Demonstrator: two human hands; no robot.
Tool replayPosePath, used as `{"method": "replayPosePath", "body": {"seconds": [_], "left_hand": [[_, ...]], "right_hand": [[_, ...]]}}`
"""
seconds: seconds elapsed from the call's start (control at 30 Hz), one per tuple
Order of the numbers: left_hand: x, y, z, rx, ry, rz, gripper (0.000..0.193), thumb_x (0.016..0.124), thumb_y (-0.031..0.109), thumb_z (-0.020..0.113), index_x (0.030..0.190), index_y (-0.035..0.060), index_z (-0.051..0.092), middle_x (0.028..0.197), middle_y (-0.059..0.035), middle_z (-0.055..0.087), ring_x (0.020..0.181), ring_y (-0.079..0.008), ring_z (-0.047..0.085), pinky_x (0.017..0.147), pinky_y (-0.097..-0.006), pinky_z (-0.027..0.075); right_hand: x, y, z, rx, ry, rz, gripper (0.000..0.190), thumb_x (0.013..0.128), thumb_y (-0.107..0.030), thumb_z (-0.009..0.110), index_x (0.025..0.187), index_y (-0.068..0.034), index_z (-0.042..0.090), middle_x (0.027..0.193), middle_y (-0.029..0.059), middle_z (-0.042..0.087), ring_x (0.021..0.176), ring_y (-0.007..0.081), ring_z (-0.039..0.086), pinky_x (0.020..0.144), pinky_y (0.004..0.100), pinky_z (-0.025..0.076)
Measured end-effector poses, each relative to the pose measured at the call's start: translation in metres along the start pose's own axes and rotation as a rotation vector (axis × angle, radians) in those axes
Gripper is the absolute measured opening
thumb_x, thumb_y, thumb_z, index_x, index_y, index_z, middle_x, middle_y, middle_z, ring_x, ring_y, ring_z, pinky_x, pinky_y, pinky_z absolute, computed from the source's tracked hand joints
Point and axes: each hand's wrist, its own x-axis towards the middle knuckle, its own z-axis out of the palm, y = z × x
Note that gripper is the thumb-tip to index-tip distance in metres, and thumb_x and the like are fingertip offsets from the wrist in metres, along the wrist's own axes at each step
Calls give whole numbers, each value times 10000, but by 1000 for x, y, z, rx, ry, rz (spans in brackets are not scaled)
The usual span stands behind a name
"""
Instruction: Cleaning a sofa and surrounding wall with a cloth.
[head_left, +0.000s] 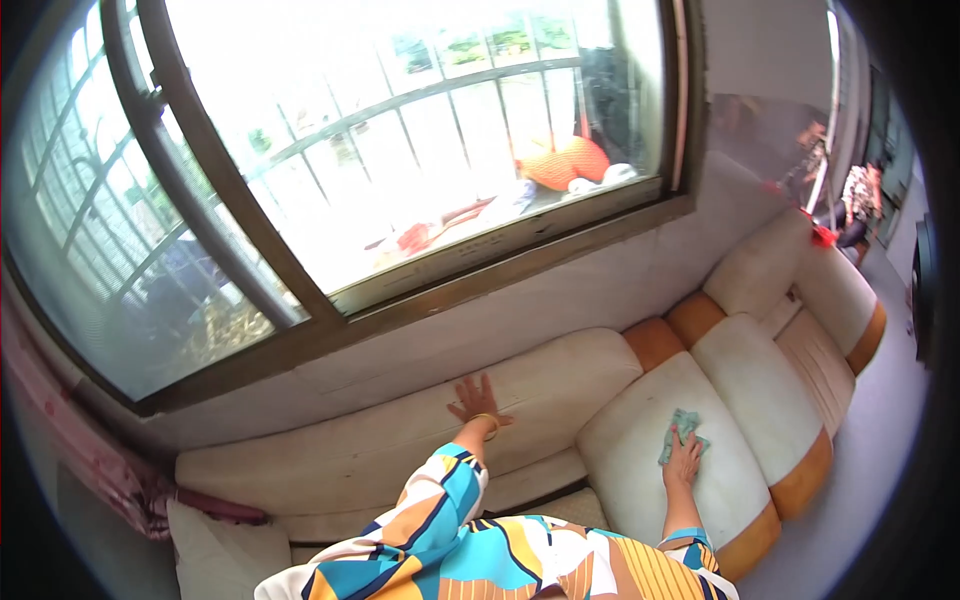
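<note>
My left hand (478, 401) rests with spread fingers on the cream backrest (555, 375) of a sofa, a yellow bangle (491, 425) round its wrist. Under my right hand (682, 455) lies a crumpled green cloth (681, 431), pressed on the pale seat cushion (637, 442) to the right. The fingers of that hand bend over the cloth. The cushion has an orange-brown front edge (750, 544).
A framed window (420, 296) with outside bars is above the backrest. Pink curtain fabric (97, 472) hangs at the left. More sofa sections (757, 375) run off to the right, where a person (861, 196) sits farther away. An orange object (566, 163) lies beyond the glass.
</note>
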Motion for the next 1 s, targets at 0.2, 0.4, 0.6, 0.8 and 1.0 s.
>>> {"method": "replayPosePath", "body": {"seconds": [0.2,0.4,0.6,0.8,1.0], "left_hand": [[-2,1,-4,15,12,-17,1284,538,488,831,1461,284,-40,1525,-109,-129,1396,-330,-127,1043,-641,35],[2,-2,2,4,59,-7,1299,521,497,835,1460,290,-39,1529,-95,-112,1402,-316,-101,1053,-628,53],[-6,3,-5,21,48,-5,1295,527,513,826,1458,294,-47,1532,-89,-99,1406,-309,-81,1059,-618,78],[-4,-5,-2,1,75,-10,1262,554,509,814,1462,287,-34,1533,-89,-89,1407,-307,-78,1057,-617,85],[-11,-4,-8,-16,66,17,1223,586,478,809,1465,276,-17,1530,-107,-93,1404,-321,-82,1051,-625,85]], "right_hand": [[-49,75,-11,-30,20,19,853,637,-49,745,1362,-308,375,1374,112,297,1264,348,312,980,450,362],[-122,158,-21,-83,86,319,812,709,-56,673,1386,-339,326,1360,152,315,1174,345,397,934,435,400],[-200,181,-17,-104,113,525,818,720,-81,658,1406,-337,292,1347,164,312,1131,357,422,907,438,415],[-227,106,-11,81,-136,695,878,709,-169,707,1431,-323,233,1358,190,268,1158,381,404,948,436,397],[-205,67,16,261,-98,186,696,741,-187,695,1365,-251,393,1359,233,299,1213,415,371,993,442,363]]}}
